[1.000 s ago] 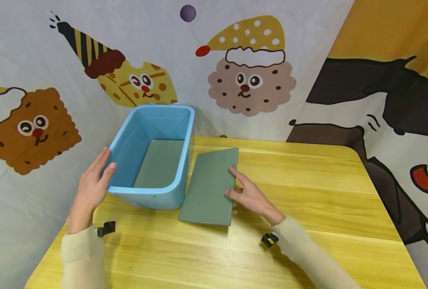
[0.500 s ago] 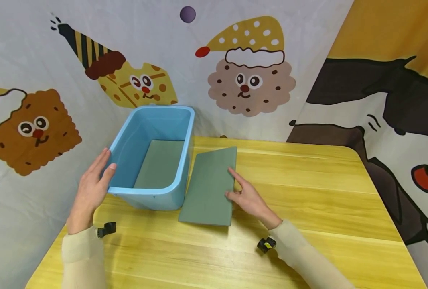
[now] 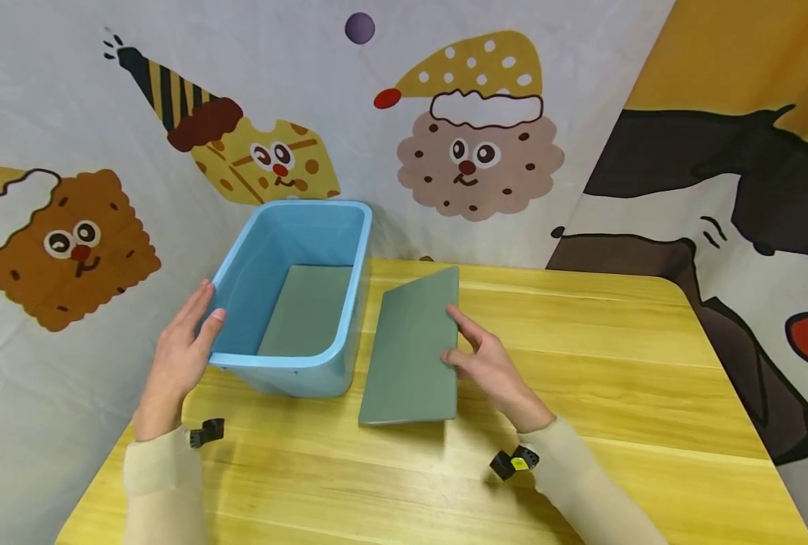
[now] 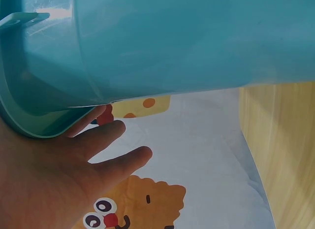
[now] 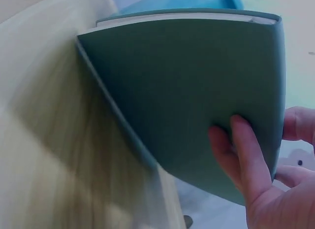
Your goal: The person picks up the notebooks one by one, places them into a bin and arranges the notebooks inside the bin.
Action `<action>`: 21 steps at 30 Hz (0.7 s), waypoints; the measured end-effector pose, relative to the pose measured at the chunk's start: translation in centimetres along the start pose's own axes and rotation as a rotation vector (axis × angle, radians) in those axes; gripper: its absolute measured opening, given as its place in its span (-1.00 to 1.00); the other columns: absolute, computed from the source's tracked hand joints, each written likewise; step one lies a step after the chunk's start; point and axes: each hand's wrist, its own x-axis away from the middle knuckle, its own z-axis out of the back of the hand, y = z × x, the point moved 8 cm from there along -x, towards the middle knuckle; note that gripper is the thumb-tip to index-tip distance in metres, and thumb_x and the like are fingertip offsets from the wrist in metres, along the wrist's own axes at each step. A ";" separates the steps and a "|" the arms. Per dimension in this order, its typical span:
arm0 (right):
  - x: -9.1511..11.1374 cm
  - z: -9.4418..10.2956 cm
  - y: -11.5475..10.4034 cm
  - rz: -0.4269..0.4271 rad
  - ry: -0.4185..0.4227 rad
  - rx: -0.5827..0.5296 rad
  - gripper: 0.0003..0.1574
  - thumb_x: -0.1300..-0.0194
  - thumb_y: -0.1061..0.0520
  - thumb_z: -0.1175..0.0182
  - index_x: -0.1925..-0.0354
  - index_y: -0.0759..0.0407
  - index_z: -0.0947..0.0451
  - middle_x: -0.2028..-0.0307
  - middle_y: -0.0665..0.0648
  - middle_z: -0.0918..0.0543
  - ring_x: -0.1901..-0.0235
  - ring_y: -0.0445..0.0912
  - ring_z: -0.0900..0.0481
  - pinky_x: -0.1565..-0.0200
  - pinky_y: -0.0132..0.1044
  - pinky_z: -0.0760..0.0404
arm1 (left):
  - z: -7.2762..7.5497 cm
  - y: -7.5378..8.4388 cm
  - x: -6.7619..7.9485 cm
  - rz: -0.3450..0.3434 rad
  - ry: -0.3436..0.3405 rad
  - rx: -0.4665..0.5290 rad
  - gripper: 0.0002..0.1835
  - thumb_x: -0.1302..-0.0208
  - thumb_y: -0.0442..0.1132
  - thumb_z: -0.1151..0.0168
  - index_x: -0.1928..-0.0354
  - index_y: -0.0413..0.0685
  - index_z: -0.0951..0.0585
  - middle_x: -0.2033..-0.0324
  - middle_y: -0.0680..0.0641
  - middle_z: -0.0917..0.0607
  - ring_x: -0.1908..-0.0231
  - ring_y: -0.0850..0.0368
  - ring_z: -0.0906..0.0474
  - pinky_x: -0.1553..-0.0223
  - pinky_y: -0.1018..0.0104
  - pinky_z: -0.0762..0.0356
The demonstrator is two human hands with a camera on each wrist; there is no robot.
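Note:
My right hand grips a thin green hardcover book by its right-hand long edge, thumb on one cover and fingers on the other. The right wrist view shows white pages along the edge of this green book, which stands tilted with its lower edge close over the table. A light blue plastic bin is just left of it. Flat on the bin's floor lies another green, book-like panel. My left hand rests against the bin's left rim with fingers extended; the left wrist view shows them spread beside the outer wall.
The wooden table runs along a cloth backdrop printed with cartoon biscuits, with the bin's far end close to it. A black wrist-worn device sits at the right cuff, another black device at the left.
The green book has tilted up steeper, its right side rising, and has shifted slightly right with my right hand. My left hand has stayed at the bin's rim.

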 end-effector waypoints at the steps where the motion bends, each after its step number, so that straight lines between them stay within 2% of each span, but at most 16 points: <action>1: 0.1 0.2 -0.1 -0.002 0.009 -0.013 0.05 -0.31 0.36 -0.23 -0.63 -0.12 -0.14 -0.64 0.11 0.04 0.12 -0.13 -0.58 0.34 -0.36 -0.63 | 0.0 0.0 0.0 0.001 0.000 0.002 -0.32 -0.69 0.05 0.17 -0.65 -0.08 -0.05 -0.64 -0.17 -0.01 -0.56 -0.42 0.08 -0.44 -0.48 0.15; 3: 0.3 0.6 -0.3 -0.005 0.026 -0.044 0.04 -0.31 0.37 -0.23 -0.63 -0.14 -0.15 -0.64 0.12 0.04 0.09 -0.11 -0.56 0.37 -0.38 -0.61 | 0.1 0.0 0.0 0.001 -0.001 0.000 -0.32 -0.69 0.05 0.17 -0.66 -0.07 -0.05 -0.64 -0.16 -0.01 -0.56 -0.41 0.08 -0.44 -0.47 0.14; 4: 0.4 0.8 -0.4 -0.002 0.031 -0.052 0.05 -0.31 0.38 -0.23 -0.63 -0.13 -0.15 -0.64 0.13 0.05 0.04 -0.15 -0.53 0.39 -0.39 -0.59 | 0.1 0.0 0.0 0.001 0.000 0.001 -0.33 -0.69 0.05 0.17 -0.66 -0.07 -0.05 -0.64 -0.15 -0.01 -0.56 -0.41 0.08 -0.44 -0.47 0.14; 5: 0.5 0.9 -0.5 -0.001 0.034 -0.069 0.05 -0.31 0.38 -0.22 -0.63 -0.14 -0.15 -0.64 0.14 0.06 0.06 -0.18 -0.53 0.41 -0.41 -0.57 | 0.1 0.1 0.0 0.000 0.001 0.001 -0.33 -0.69 0.05 0.17 -0.66 -0.07 -0.05 -0.64 -0.16 -0.02 -0.56 -0.41 0.08 -0.44 -0.47 0.14; 8: 0.7 1.2 -0.9 0.014 0.030 -0.123 0.06 -0.32 0.40 -0.21 -0.64 -0.11 -0.12 -0.65 0.20 0.12 0.32 -0.23 -0.48 0.47 -0.46 -0.47 | 0.1 0.0 0.0 0.000 0.001 0.002 -0.33 -0.69 0.05 0.17 -0.65 -0.08 -0.06 -0.63 -0.17 -0.02 -0.56 -0.41 0.08 -0.44 -0.47 0.14; 11: 1.0 1.3 -1.4 0.025 0.019 -0.178 0.06 -0.33 0.42 -0.19 -0.65 -0.10 -0.10 -0.64 0.26 0.18 0.47 -0.26 -0.40 0.50 -0.48 -0.40 | 0.2 0.0 0.0 -0.001 0.004 0.001 -0.33 -0.69 0.05 0.17 -0.65 -0.09 -0.06 -0.63 -0.20 -0.03 -0.56 -0.41 0.07 -0.44 -0.47 0.13; 17: 1.6 1.6 -2.5 0.050 0.020 -0.224 0.06 -0.35 0.44 -0.17 -0.65 -0.10 -0.08 -0.65 0.24 0.24 0.38 -0.26 -0.46 0.49 -0.50 -0.41 | 0.1 0.0 0.0 0.004 -0.009 0.003 -0.32 -0.69 0.06 0.17 -0.66 -0.07 -0.04 -0.64 -0.18 0.00 -0.56 -0.42 0.10 -0.43 -0.50 0.16; 21: 2.0 1.8 -3.4 0.083 0.018 -0.247 0.04 -0.38 0.45 -0.14 -0.66 -0.04 -0.05 -0.65 0.19 0.12 0.33 -0.24 -0.51 0.45 -0.48 -0.52 | 0.0 0.0 0.0 0.001 -0.006 0.006 -0.32 -0.68 0.05 0.16 -0.65 -0.09 -0.06 -0.64 -0.16 0.00 -0.56 -0.41 0.09 -0.43 -0.49 0.14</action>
